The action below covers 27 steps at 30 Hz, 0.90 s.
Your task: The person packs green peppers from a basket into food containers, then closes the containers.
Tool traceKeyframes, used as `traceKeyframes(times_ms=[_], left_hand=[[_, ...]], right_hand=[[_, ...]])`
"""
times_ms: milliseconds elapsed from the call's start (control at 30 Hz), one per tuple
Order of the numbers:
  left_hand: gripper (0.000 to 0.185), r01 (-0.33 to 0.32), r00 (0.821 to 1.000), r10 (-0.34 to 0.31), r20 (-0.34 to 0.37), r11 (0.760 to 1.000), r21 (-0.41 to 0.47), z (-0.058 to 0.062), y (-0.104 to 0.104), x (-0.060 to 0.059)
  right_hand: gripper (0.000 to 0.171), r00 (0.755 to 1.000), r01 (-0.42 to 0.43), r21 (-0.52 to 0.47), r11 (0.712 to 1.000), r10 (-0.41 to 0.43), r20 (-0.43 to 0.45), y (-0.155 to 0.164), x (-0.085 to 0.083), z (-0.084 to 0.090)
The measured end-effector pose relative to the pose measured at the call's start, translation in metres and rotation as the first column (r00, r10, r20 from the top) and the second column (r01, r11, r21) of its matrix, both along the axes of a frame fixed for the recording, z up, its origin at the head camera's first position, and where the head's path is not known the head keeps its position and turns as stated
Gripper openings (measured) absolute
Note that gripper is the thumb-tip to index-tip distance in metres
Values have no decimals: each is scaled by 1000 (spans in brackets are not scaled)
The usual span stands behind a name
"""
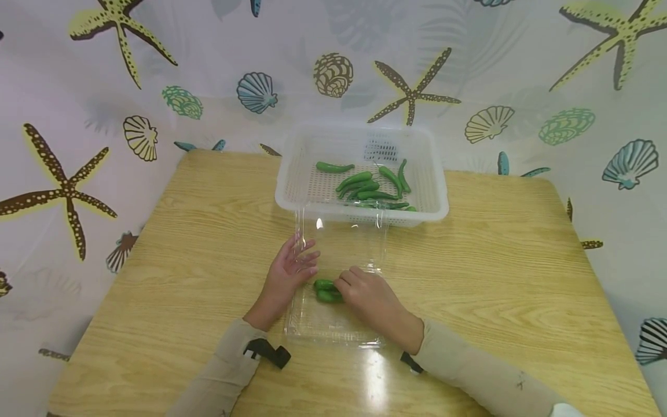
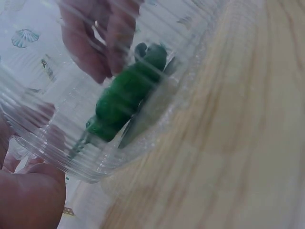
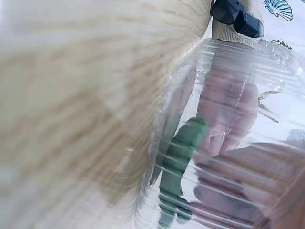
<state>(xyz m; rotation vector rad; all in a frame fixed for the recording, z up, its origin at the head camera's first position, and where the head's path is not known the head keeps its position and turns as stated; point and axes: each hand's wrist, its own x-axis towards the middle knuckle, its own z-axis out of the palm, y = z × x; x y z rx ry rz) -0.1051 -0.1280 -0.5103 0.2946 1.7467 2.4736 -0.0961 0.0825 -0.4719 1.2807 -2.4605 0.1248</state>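
A clear plastic clamshell box (image 1: 333, 333) lies opened on the table, its lid (image 1: 344, 240) tipped back toward the basket. A few green peppers (image 1: 327, 296) lie side by side in the box; through its ribbed wall they show in the left wrist view (image 2: 126, 98) and the right wrist view (image 3: 176, 155). My right hand (image 1: 372, 301) reaches into the box, its curled fingers pinching a pepper at its right end; the thumb's contact is hidden. My left hand (image 1: 283, 275) rests at the box's left side near the hinge, fingers loosely extended.
Behind the box stands a white perforated plastic basket (image 1: 440, 202) holding several green peppers (image 1: 354, 178). The lid's far edge overlaps the basket's front rim. The wood-grain table (image 1: 500, 278) meets a shell-patterned sheet (image 1: 208, 58) at the back and sides.
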Motion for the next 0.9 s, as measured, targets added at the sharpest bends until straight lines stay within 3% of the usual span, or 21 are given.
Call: traceKeyframes(times_ms=[400,567,900], left_hand=[[79,-1,1000,1,18,1000,4,-1,0,-1],[79,5,1000,-5,8,1000,-2,-2,0,-1],[79,7,1000,-7,2,1000,12,-3,0,-1]], right_hand=[[10,998,-40,-105,994,44,34,2,-1,1],[10,990,-56,-183,981,78,115,5,-3,2],[8,963,-22,-345,938,112,245,16,-15,28]])
